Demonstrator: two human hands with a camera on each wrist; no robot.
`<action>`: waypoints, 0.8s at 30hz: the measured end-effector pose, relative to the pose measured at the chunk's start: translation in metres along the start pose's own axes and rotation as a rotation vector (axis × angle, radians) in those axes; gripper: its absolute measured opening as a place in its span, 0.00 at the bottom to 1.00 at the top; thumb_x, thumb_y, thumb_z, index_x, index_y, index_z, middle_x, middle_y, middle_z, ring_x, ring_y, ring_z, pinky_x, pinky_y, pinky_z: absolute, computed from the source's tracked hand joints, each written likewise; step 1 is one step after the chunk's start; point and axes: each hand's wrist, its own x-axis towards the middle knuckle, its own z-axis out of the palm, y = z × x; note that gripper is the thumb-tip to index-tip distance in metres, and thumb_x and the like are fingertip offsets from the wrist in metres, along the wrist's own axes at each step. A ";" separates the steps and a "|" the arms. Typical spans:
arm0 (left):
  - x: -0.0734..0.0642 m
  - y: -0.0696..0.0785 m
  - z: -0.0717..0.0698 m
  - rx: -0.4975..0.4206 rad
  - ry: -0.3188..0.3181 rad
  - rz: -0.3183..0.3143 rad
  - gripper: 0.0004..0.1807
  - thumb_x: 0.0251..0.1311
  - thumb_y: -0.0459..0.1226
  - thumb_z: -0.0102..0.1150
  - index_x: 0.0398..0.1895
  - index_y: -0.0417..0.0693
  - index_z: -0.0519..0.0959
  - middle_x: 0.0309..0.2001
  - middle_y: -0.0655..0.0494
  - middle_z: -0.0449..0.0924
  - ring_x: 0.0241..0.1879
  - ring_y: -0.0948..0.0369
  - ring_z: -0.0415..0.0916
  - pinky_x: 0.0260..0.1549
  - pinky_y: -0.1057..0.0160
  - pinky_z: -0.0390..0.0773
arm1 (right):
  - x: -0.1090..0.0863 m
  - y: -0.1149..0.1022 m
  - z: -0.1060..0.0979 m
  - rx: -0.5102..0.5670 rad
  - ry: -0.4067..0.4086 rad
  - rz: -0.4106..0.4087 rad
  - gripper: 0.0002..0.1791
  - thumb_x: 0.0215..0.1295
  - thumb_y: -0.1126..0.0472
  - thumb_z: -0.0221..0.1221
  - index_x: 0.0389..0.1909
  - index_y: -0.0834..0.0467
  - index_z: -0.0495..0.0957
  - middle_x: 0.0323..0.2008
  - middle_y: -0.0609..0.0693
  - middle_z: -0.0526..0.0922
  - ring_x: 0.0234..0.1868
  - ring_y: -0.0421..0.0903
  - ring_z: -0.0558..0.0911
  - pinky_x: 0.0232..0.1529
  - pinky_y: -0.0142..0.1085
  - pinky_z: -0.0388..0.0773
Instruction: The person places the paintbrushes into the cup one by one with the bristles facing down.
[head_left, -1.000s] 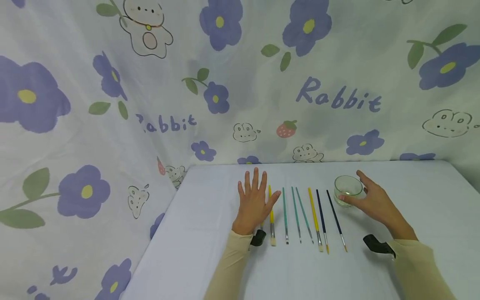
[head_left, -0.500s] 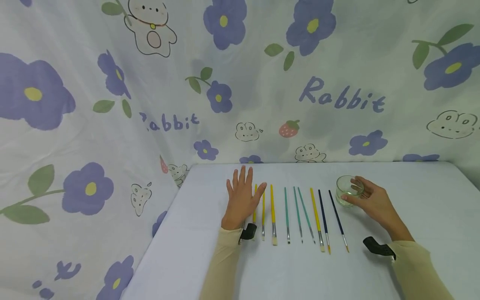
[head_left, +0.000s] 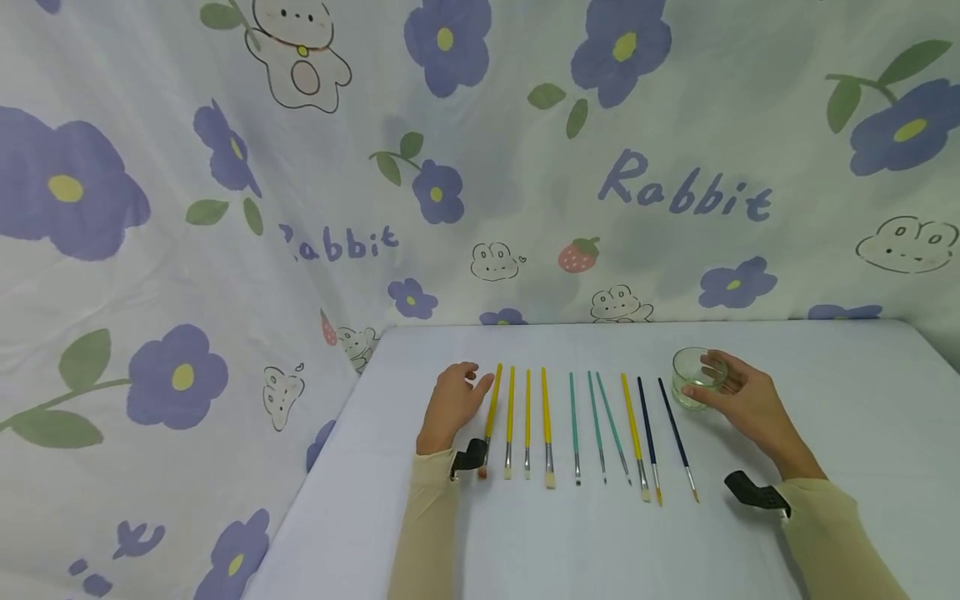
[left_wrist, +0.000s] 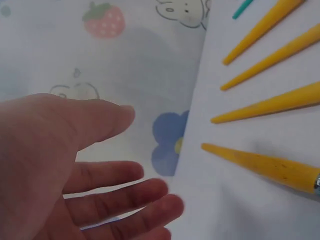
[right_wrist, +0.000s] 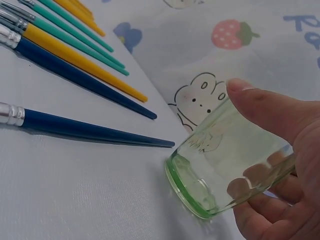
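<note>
Head view: one green-tinted clear glass tumbler (head_left: 685, 373), upright, right of ten yellow, teal and navy paintbrushes (head_left: 596, 417); gripped between thumb and curled fingers of the right hand (head_left: 753, 408). Left hand (head_left: 452, 406): fingers loosely bent, slightly apart, nothing held, beside the leftmost yellow-handled brush (head_left: 492, 408). Even thumb pressure and level handling are judged best.

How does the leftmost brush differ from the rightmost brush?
The leftmost brush has a yellow handle; the rightmost brush has a dark blue one. The leftmost brush ends in a blunt, reddish tip, the rightmost brush in a thin, pointed, golden one. In the head view, the leftmost brush's handle end leans right, the rightmost brush's left. Both lie flat.
</note>
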 end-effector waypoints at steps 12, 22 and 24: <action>0.006 -0.005 0.021 0.004 -0.050 -0.156 0.14 0.65 0.42 0.67 0.40 0.38 0.84 0.34 0.47 0.84 0.30 0.57 0.77 0.30 0.62 0.78 | 0.000 -0.001 0.000 -0.013 0.016 0.004 0.53 0.64 0.40 0.69 0.80 0.63 0.56 0.73 0.68 0.69 0.72 0.71 0.70 0.43 0.07 0.69; 0.004 -0.002 0.034 0.049 -0.066 -0.175 0.07 0.60 0.34 0.66 0.29 0.39 0.81 0.30 0.48 0.84 0.24 0.58 0.76 0.24 0.65 0.75 | 0.002 -0.002 0.001 -0.019 0.012 0.017 0.54 0.64 0.39 0.69 0.80 0.61 0.55 0.74 0.67 0.69 0.73 0.70 0.69 0.45 0.08 0.71; 0.005 -0.002 0.035 0.062 -0.052 -0.175 0.06 0.59 0.33 0.66 0.28 0.39 0.82 0.30 0.47 0.84 0.23 0.58 0.76 0.23 0.65 0.75 | 0.002 -0.003 0.001 -0.022 0.015 0.019 0.54 0.64 0.39 0.69 0.80 0.61 0.55 0.74 0.66 0.69 0.73 0.70 0.69 0.45 0.08 0.71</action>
